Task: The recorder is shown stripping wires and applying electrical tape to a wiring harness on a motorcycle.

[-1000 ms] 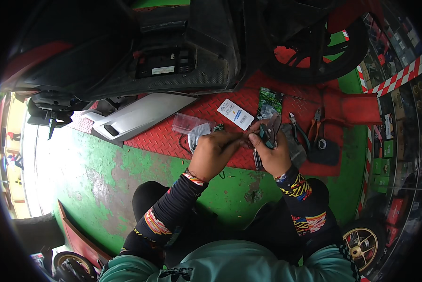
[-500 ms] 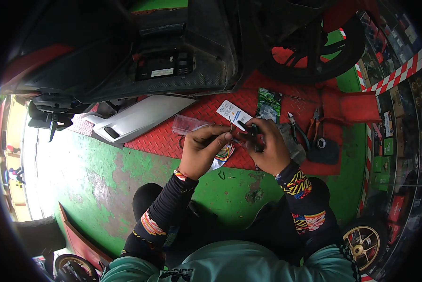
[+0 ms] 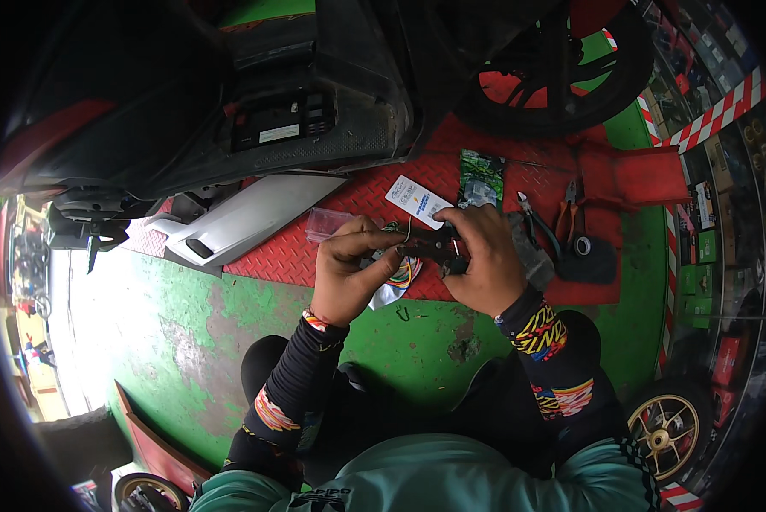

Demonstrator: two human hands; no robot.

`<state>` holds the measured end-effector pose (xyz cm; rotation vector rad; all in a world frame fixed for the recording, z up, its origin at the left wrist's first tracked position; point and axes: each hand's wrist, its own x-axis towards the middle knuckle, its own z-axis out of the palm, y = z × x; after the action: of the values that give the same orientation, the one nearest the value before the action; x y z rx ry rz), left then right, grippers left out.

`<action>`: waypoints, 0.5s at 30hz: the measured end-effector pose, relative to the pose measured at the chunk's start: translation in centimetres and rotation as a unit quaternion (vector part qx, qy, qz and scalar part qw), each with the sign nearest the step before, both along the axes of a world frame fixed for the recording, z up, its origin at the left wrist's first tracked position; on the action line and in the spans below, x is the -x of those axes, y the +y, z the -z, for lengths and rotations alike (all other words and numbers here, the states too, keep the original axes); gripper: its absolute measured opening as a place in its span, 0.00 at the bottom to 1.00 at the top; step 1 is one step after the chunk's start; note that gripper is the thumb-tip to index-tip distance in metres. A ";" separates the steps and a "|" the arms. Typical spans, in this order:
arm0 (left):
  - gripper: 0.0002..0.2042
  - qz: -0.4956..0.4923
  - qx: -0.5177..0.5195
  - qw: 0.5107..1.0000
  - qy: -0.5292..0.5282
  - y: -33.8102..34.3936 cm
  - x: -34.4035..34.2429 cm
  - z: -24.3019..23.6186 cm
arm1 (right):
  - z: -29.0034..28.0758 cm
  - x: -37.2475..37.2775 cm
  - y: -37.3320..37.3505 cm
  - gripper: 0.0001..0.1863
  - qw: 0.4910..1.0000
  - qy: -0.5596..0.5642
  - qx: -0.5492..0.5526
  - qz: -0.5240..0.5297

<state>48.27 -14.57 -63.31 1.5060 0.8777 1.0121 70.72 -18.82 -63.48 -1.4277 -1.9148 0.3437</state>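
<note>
My left hand (image 3: 345, 269) is closed in a pinch on a thin wire (image 3: 409, 227), whose pale end sticks up past the fingertips. Closed around a dark pliers-like tool (image 3: 434, 245), my right hand (image 3: 487, 260) holds it level, its jaw end at my left fingertips. Fingers and shadow hide where wire and jaws meet. Beneath the hands lies a bundle of coloured wires (image 3: 410, 275) on white wrapping. A white printed card (image 3: 415, 200) rests just beyond the tool, and a clear plastic bag (image 3: 322, 224) lies beside my left hand.
A dark scooter (image 3: 315, 154) with an exposed battery (image 3: 281, 124) stands ahead over a red metal platform (image 3: 374, 183). On that platform lie a silver panel (image 3: 251, 213), orange-handled pliers (image 3: 568, 218), cutters (image 3: 536, 224), a tape roll (image 3: 582, 246) and a green packet (image 3: 481, 175).
The dark tool has turned from pointing upward to lying level, and its jaw end has come to my left fingertips. The whole view has shifted slightly.
</note>
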 end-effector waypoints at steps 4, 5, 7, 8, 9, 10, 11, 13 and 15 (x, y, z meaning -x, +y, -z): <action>0.12 0.001 -0.014 0.999 0.036 0.2 0.2 -0.2 | -0.5 0.1 -0.1 0.32 1.000 0.014 0.017 0.002; 0.12 -0.001 -0.014 0.999 0.047 0.2 0.2 -0.3 | -0.5 0.1 0.0 0.32 1.000 0.019 0.015 0.000; 0.12 -0.001 -0.011 0.999 0.043 0.3 0.1 -0.5 | -0.6 0.0 0.0 0.32 1.000 0.018 0.018 -0.001; 0.12 0.000 -0.008 0.999 0.038 0.2 0.1 -0.5 | -0.7 0.0 0.0 0.31 1.000 0.016 0.021 -0.002; 0.12 0.001 -0.008 0.999 0.039 0.2 0.1 -0.5 | -0.6 0.0 0.0 0.31 1.000 0.017 0.022 -0.001; 0.12 0.003 -0.006 0.999 0.035 0.3 0.2 -0.4 | -0.6 0.0 0.0 0.31 1.000 0.019 0.023 -0.003; 0.12 0.006 -0.004 1.000 0.030 0.3 0.1 -0.3 | -0.6 0.0 0.0 0.31 1.000 0.020 0.024 -0.004; 0.11 0.011 -0.003 1.000 0.023 0.4 0.0 -0.3 | -0.8 -0.2 0.0 0.31 1.000 0.020 0.019 -0.004; 0.11 0.012 -0.002 1.000 0.020 0.4 0.1 -0.3 | -0.8 -0.2 0.0 0.31 1.000 0.023 0.015 -0.008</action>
<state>48.22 -14.15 -62.97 1.5405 0.8833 0.9696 70.95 -18.81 -62.64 -1.4129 -1.8918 0.4109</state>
